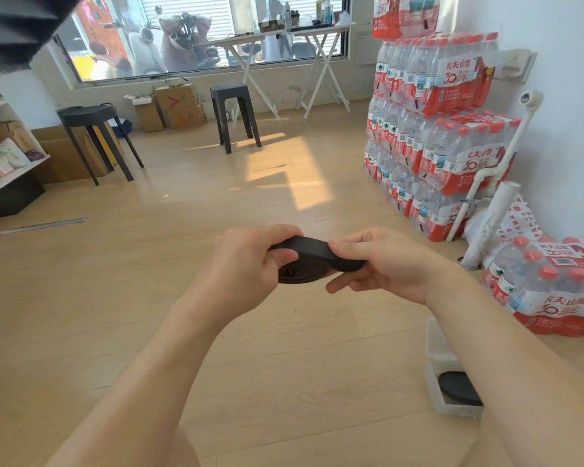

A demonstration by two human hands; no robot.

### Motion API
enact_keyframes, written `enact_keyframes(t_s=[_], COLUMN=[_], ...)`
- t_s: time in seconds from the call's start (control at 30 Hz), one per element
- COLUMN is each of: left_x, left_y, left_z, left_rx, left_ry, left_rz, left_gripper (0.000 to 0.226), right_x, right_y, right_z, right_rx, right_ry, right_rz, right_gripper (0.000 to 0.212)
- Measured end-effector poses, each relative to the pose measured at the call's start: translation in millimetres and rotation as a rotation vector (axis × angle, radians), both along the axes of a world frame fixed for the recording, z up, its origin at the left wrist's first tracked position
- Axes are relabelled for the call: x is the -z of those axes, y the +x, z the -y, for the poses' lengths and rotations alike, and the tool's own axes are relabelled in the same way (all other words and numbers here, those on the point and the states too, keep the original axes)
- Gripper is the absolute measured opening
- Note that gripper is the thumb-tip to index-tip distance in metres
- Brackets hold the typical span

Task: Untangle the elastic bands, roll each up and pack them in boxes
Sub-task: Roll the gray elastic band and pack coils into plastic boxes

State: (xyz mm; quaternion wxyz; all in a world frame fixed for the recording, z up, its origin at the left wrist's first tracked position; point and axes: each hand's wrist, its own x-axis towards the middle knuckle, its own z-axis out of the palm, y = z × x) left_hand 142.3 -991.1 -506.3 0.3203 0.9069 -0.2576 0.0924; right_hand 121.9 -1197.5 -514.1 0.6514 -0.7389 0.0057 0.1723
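Lying in clear box (436,357), 1 rolled band (458,387); 2nd band (305,261) handheld.

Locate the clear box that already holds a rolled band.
Head view, lower right: the clear box sits on the floor, partly behind the right forearm, near the bottled-water pack.

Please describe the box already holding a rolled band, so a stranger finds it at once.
Water bottle packs are stacked at the right wall; one pack lies apart on the floor. Nearer stands a small box. Unlike the brown cartons under the window, it is clear plastic holding a black roll.
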Motion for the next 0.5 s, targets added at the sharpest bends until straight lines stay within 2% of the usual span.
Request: enact_keyframes(t_s=[0.17, 0.27, 0.37, 0.5], left_x=[-2.4, -3.6, -2.1, 2.3], left_y=[4.7, 3.9, 3.9, 8.2], left_z=[-3.4, -1.5, 0.6, 0.4], left_rx=[-0.022, 0.004, 0.015, 0.005], left_ry=[-0.178, -0.257, -0.378, -0.457], left_rz=[-0.096, -0.168, -0.274, -0.347], left_gripper=[0.029, 0.036, 0.032, 0.025], right_x=[2.2, 2.3, 4.5, 7.1], right_y=[2.2, 4.1, 4.9, 5.0], right_z=[1.3, 1.0, 0.1, -0.7], right_rx=[0.193, 0.227, 0.248, 0.275], right_ry=[0.109, 0.221, 0.326, 0.293], right_rz=[0.044, -0.023, -0.078, -0.059], right_gripper=[0.017, 0.012, 0.006, 0.004])
